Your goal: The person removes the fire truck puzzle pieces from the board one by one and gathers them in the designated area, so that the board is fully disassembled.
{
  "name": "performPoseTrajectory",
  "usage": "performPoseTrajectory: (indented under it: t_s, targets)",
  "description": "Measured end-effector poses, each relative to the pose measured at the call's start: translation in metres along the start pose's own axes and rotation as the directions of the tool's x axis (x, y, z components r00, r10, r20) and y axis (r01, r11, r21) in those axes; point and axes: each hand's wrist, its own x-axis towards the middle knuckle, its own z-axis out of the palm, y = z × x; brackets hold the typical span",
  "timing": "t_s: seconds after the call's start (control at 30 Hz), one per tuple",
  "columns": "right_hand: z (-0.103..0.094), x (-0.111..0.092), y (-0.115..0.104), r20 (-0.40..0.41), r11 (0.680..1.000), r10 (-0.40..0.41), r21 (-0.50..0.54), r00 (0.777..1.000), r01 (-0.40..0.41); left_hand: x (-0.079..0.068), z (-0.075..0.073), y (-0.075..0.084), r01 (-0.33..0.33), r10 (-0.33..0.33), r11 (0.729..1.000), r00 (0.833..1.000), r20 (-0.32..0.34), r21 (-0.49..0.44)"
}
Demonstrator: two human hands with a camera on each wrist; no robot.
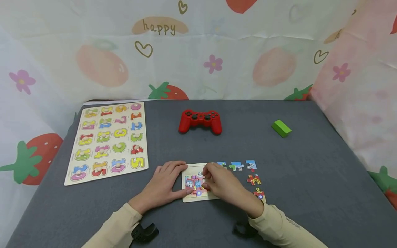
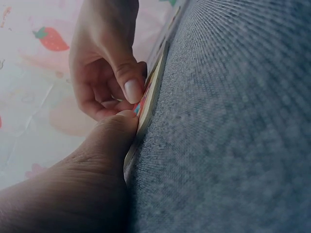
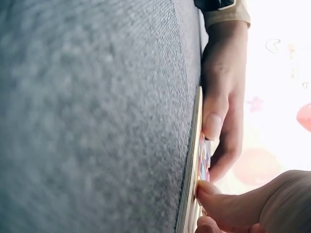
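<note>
A small wooden jigsaw tray [image 1: 196, 199] lies on the table in the head view, with several colourful puzzle pieces [image 1: 198, 192] set in its left part. My left hand [image 1: 163, 184] rests at the tray's left side, fingers stretched and thumb laid over the tray's edge onto the pieces. From the right, my right hand [image 1: 224, 182] reaches over the tray and covers much of its right half. Its thumb and bent fingers pinch a puzzle piece down at the tray, mostly hidden under them. In the left wrist view, the right thumb [image 2: 132, 90] sits close to the left thumb [image 2: 127, 121].
Loose puzzle pieces [image 1: 237, 166] lie along the tray's back and right sides. A number board [image 1: 107, 141] with knobbed pieces lies at the left. Farther back are a red game controller [image 1: 200, 121] and a green block [image 1: 281, 128]. A printed curtain [image 1: 198, 51] hangs behind the table.
</note>
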Motion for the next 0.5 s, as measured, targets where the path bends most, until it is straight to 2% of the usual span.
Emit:
performPoseTrajectory:
  t_s: [0.23, 0.5]
  targets:
    - [0.0023, 0.0007, -0.0009, -0.013, 0.999, -0.012, -0.031, 1.0, 0.012, -0.0001, -0.0018, -0.0001, 0.018, -0.017, 1.0, 1.0, 0.009, -0.022]
    - [0.003, 0.0011, 0.0013, -0.001, 1.0, 0.024, -0.007, 1.0, -0.024, 0.0011, -0.0014, -0.0005, 0.032, -0.032, 0.999, 0.999, 0.0, -0.038]
